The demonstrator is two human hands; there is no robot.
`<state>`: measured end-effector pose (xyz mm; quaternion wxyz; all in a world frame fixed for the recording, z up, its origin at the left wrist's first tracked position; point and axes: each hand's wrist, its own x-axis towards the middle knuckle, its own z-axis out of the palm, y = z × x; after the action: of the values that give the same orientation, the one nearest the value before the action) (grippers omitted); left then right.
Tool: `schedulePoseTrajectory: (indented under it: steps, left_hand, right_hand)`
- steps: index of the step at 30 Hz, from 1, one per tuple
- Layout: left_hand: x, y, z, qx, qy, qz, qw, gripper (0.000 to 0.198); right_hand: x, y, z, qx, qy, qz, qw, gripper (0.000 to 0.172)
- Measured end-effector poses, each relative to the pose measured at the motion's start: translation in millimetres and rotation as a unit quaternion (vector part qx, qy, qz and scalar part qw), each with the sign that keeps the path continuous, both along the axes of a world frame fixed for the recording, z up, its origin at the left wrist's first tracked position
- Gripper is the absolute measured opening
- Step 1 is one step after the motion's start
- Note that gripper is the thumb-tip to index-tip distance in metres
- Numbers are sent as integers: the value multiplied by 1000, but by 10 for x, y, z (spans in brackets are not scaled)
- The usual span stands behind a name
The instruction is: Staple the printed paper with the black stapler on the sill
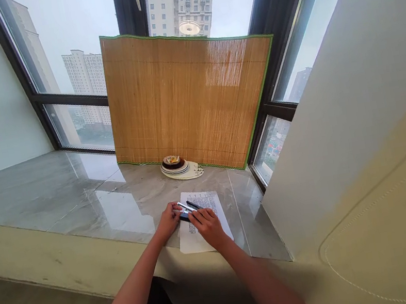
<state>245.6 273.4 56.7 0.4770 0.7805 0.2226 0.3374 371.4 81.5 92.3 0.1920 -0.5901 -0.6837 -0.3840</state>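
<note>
A dark stapler point(185, 207) with a silver strip and a blue lower part lies over a printed sheet of paper point(189, 242) on the ledge. Its parts look spread apart, though the fingers cover some of it. My left hand point(168, 221) is closed on its left end, with thumb and fingers pinching it. From the right, my right hand point(210, 227) has its bent fingers on the near side of the stapler. Lines of print show around both hands.
A stack of round plates or coasters point(174, 166) and a pale oval board point(195, 170) sit behind the paper. Beyond them a bamboo mat point(178, 98) leans against the window. A wall point(330, 161) rises at the right, and the ledge's front edge is close to me.
</note>
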Motion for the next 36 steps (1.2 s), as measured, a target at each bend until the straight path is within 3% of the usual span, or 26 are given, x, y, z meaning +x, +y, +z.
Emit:
schedulePoseTrajectory:
  steps: [6,9,11,13,15,17,19,21,23,25,27,30,36]
  left_hand:
    - [-2,27,0,-56,-10,-10,998,23]
    - [-21,21,9,-67,3,-20,998,25]
    - [-30,17,13,-66,-5,-15,998,29]
    - [-31,22,19,-70,-26,-11,997,29]
    - [-29,38,27,-84,-51,-17,995,28]
    - [-33,58,39,-98,-74,-25,992,30]
    - [-50,70,57,-111,-89,-44,989,39]
    - [-79,63,81,-136,-87,-91,983,51]
    - [-112,37,112,-166,-70,-153,972,62]
    - [-142,5,147,-176,-59,-193,963,67]
    - [-165,-20,181,-164,-61,-206,963,66]
    - [-190,-31,218,-151,-62,-212,964,61]
    - [-210,-43,259,-172,-33,-260,950,69]
  right_hand:
    - [-47,55,17,25,-3,11,1000,28]
    - [-37,77,-6,35,110,-15,993,34]
    - [-2,84,-50,71,258,-78,960,34]
    - [56,76,-117,93,402,-140,900,31]
    - [126,52,-183,82,500,-163,846,27]
    - [178,20,-206,65,545,-161,820,28]
    - [183,6,-154,72,530,-161,829,38]
    - [121,37,-28,77,478,-135,865,48]
    - [5,130,134,42,428,-52,901,45]
    - [-123,270,277,-27,402,42,914,34]
    - [-221,414,364,-93,400,83,908,25]
    - [-259,554,388,-145,431,94,886,21]
    - [-124,518,309,-148,453,102,873,29]
